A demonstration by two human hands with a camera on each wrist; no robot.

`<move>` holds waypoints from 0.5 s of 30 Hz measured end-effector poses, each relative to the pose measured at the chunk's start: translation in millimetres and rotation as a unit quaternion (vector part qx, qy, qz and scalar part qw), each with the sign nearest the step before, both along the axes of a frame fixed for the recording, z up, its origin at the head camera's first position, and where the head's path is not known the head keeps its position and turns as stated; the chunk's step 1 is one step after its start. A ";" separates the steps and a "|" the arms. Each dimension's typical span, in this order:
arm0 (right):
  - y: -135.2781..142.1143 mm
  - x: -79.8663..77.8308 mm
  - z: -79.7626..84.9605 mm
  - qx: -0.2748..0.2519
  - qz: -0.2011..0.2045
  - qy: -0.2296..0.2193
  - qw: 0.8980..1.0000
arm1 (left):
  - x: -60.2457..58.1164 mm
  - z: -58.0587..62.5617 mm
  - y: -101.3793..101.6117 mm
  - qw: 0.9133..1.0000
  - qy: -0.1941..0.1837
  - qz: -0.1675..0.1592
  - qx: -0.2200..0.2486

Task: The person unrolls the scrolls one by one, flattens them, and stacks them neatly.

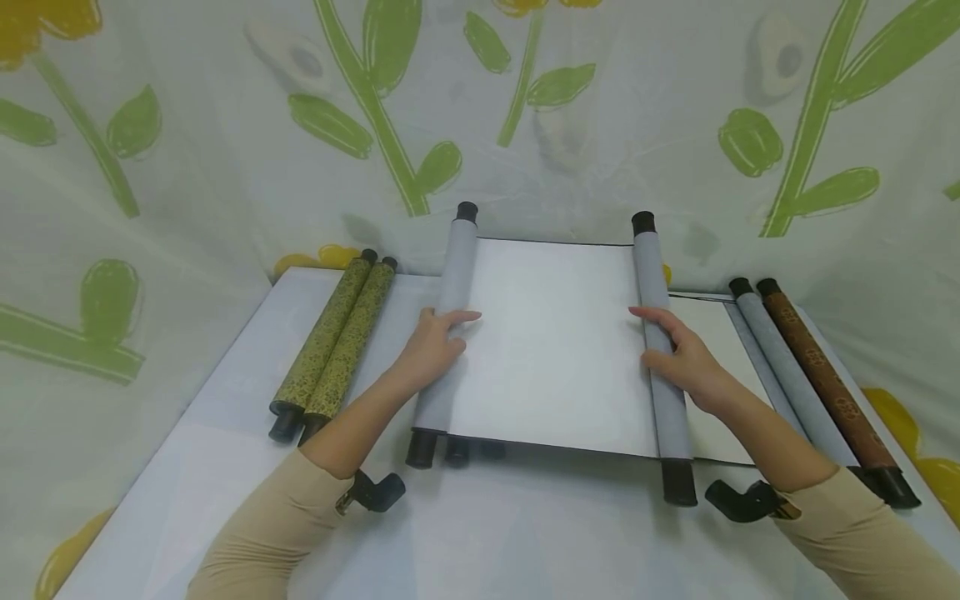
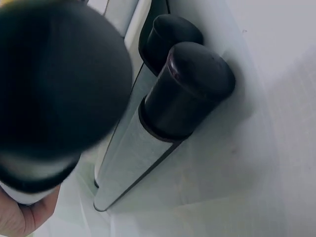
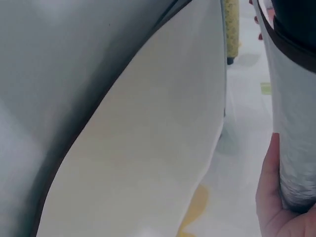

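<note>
A partly unrolled hanging scroll (image 1: 555,342) with blank white paper and grey rollers is held up over the table. My left hand (image 1: 431,354) grips its left roller (image 1: 459,258), and my right hand (image 1: 686,362) grips the right roller (image 1: 649,267). Black knobs cap both rollers. In the left wrist view, one knob (image 2: 54,79) hides much of the left hand (image 2: 19,215). On the right, fingers wrap the grey roller (image 3: 298,123). Beneath lies a second unrolled scroll with cream paper (image 1: 712,367); its middle is hidden.
Two rolled green-gold patterned scrolls (image 1: 330,342) lie at the table's left. A grey roller (image 1: 795,375) and a brown patterned scroll (image 1: 832,383) lie at the right. A floral curtain (image 1: 600,167) hangs behind the white table (image 1: 525,533).
</note>
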State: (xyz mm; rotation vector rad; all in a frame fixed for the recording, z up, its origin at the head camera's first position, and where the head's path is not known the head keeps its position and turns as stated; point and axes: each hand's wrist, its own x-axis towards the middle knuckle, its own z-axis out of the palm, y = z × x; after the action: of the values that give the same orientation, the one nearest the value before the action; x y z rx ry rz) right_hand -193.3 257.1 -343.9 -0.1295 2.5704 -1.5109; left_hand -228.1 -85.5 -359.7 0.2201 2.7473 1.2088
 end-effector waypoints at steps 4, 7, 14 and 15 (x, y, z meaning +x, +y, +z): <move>3.4 -1.2 -2.1 0.006 -0.012 0.005 1.000 | 1.2 0.0 -1.8 1.000 0.004 0.006 -0.003; 4.3 -1.2 -3.5 0.025 -0.024 0.010 0.999 | 0.9 -1.6 -3.0 1.000 0.006 0.009 0.003; 6.0 1.5 -1.6 0.048 -0.036 0.015 0.998 | -1.0 -4.1 -4.8 1.000 0.012 0.014 -0.002; 6.3 2.0 -1.0 0.049 -0.037 0.018 0.998 | -1.7 -4.3 -4.7 1.000 0.015 0.013 -0.005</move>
State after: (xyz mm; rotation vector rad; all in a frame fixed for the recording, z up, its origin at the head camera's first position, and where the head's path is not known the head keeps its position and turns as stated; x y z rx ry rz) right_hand -191.3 263.4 -344.9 -0.0513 2.6987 -1.4157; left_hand -229.8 -90.2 -364.0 0.2047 2.7897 1.2062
